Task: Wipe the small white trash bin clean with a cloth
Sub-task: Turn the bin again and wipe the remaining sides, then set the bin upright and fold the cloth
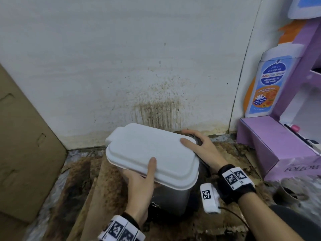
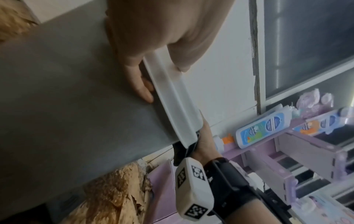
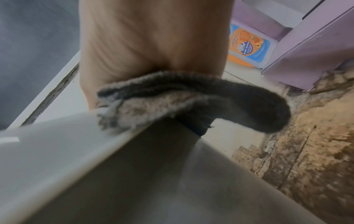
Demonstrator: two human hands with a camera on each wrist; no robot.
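The small white trash bin (image 1: pixel 172 197) stands tipped on the floor by the wall, its white lid (image 1: pixel 152 152) closed. My left hand (image 1: pixel 144 178) grips the lid's near left edge, thumb on top and fingers under the rim (image 2: pixel 172 97) against the grey-looking bin side (image 2: pixel 67 106). My right hand (image 1: pixel 206 150) holds the far right corner, thumb on the lid. A dark grey cloth (image 1: pixel 197 139) is bunched under its palm. In the right wrist view the cloth (image 3: pixel 191 103) lies pinched between that hand (image 3: pixel 143 37) and the lid's edge (image 3: pixel 76 144).
A stained white wall (image 1: pixel 156 108) is right behind the bin. A cardboard box (image 1: pixel 26 145) stands at the left. A purple display stand (image 1: pixel 278 145) with a bottle-shaped sign (image 1: pixel 267 84) is at the right. The floor board (image 1: pixel 104 197) is worn and brown.
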